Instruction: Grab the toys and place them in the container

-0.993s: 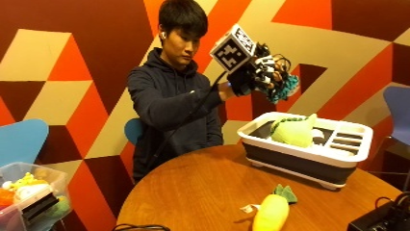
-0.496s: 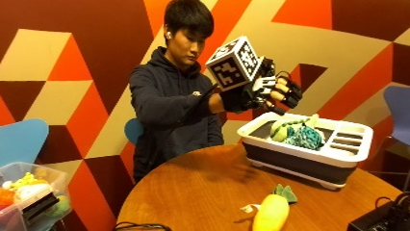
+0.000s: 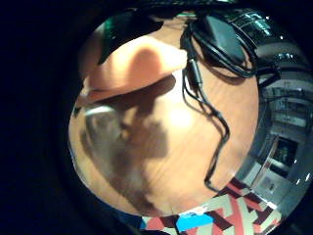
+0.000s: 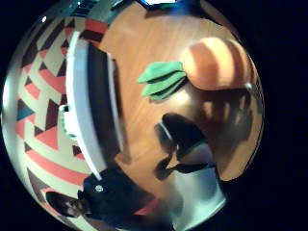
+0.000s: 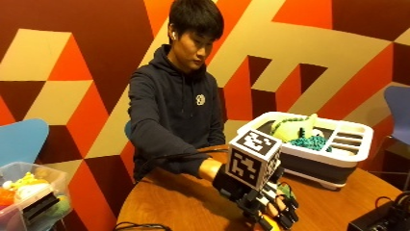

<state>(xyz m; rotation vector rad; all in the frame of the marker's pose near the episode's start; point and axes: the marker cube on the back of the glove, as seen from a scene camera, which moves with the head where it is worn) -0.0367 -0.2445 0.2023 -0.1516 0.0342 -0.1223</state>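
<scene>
Outside view: we see the gloved hand low over the worktop, fingers spread, gripping nothing. The thumb-side palm view shows the orange carrot toy on the wood — the hand mostly hides it outside. Container beside, holding a yellow-green toy and a teal toy. Black cable — little-finger side only.

Black glove seen on right hand. Under palm: carrot toy, orange w/ green leaves, on brown wood-grain table. Beyond hand: container, white rim, dark grey wall; teal knitted toy & pale yellow-green toy seen inside.
</scene>
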